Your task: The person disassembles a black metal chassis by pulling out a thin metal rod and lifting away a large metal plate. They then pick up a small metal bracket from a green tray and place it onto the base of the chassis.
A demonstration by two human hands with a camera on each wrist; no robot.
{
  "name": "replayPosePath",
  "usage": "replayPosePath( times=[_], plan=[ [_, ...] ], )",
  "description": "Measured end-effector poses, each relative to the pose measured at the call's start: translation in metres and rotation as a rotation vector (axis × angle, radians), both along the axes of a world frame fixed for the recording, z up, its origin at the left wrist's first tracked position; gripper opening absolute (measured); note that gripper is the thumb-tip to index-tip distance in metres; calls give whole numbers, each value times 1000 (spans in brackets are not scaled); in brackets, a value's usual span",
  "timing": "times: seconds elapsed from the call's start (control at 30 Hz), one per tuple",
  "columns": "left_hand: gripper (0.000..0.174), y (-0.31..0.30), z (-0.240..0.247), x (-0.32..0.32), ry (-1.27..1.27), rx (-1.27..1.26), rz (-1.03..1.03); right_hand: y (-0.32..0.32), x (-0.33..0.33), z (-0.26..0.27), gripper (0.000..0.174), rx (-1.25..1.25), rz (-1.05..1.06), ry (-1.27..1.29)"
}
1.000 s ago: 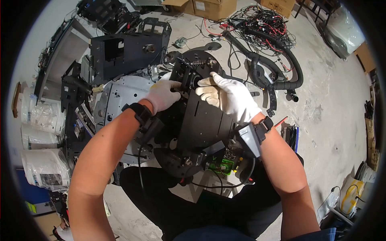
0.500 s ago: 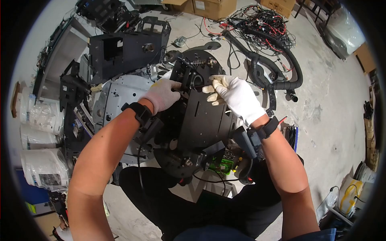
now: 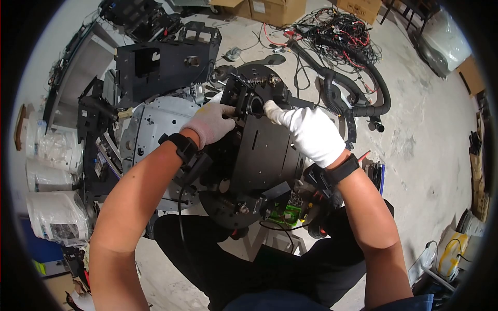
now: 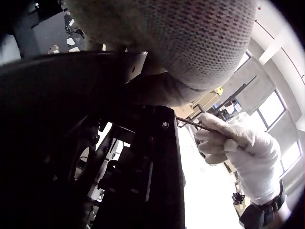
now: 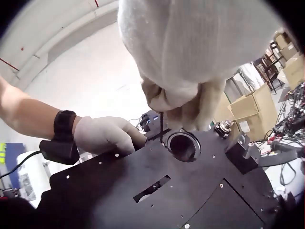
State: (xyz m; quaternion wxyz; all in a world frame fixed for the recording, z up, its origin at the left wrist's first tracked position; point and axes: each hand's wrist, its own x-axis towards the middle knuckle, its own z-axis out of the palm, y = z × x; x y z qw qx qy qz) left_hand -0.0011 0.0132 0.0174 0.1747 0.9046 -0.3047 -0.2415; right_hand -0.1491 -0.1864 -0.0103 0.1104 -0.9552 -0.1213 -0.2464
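A large black metal assembly (image 3: 259, 155) lies in front of the person, with a round ring opening (image 5: 184, 146) near its upper end. The gloved right hand (image 3: 308, 129) pinches a thin dark rod-like tool (image 4: 195, 124); in the right wrist view the tool (image 5: 161, 128) points down at the plate just beside the ring. The gloved left hand (image 3: 211, 123) holds the black bracket (image 3: 239, 98) at the assembly's left edge, its fingertips partly hidden behind the metal. A coil spring (image 3: 257, 81) sits above the ring.
A grey metal plate (image 3: 163, 124) lies left of the assembly, below a black housing (image 3: 161, 67). Black corrugated hoses (image 3: 381, 83) and a tangle of wires (image 3: 342, 36) lie on the floor at the upper right. Cardboard boxes (image 3: 275, 11) stand at the back. A green tray (image 3: 285, 214) sits near the knees.
The right hand has turned over, so its back now faces the head camera, and its fingers have curled in beside the ring. The left hand has stayed nearly still.
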Motion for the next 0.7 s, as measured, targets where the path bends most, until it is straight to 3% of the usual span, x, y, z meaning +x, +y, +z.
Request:
replayPosePath(
  times=[0.03, 0.13, 0.33, 0.43, 0.57, 0.67, 0.7],
  plan=[
    [40, 1, -2, 0, 10, -18, -9, 0, 0, -2, 26, 159, 15, 7],
    [44, 8, -12, 0, -15, -49, -36, 0, -2, 0, 26, 28, -108, 110],
    [62, 21, 9, -7, -23, -118, -187, 1, -1, -5, 16, 227, -112, 135],
    [74, 24, 32, -19, 60, 78, -64, 3, -3, -3, 14, 263, -133, 145],
    [80, 45, 13, -26, 1, 46, -69, 7, -2, -4, 17, 233, -182, 172],
    [79, 48, 12, -38, -57, 212, -15, 8, 4, -6, 19, 284, -217, 204],
    [76, 52, 9, -42, -65, 165, -12, 8, 5, -8, 21, 318, -241, 232]
  ],
)
